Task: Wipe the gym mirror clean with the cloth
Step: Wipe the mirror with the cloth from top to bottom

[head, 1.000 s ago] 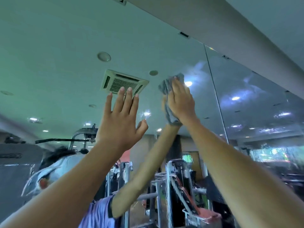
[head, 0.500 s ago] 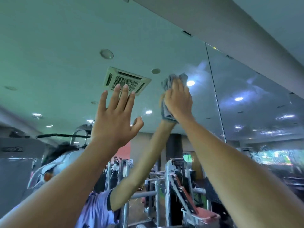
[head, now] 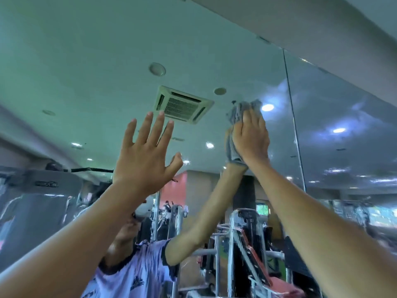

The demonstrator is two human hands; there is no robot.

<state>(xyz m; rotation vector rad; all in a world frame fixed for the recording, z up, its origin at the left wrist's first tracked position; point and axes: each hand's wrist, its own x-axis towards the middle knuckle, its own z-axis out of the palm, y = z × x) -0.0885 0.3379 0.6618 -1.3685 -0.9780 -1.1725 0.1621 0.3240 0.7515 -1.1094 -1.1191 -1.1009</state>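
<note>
Grey cloth (head: 233, 150) between right hand (head: 252, 139) and mirror (head: 107, 50)

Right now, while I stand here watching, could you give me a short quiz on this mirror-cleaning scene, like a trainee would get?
1. True or false: the left hand presses the crumpled grey cloth against the large wall mirror.
2. Where is the cloth relative to the thin vertical seam between the mirror panels? A) left of it B) right of it C) across it
3. Fill in: reflected just left of the cloth is a square white ceiling ____.
Key: 1 false. The right hand presses it, and the left hand's fingers are spread and hold nothing. 2 A. 3 air vent.
</note>
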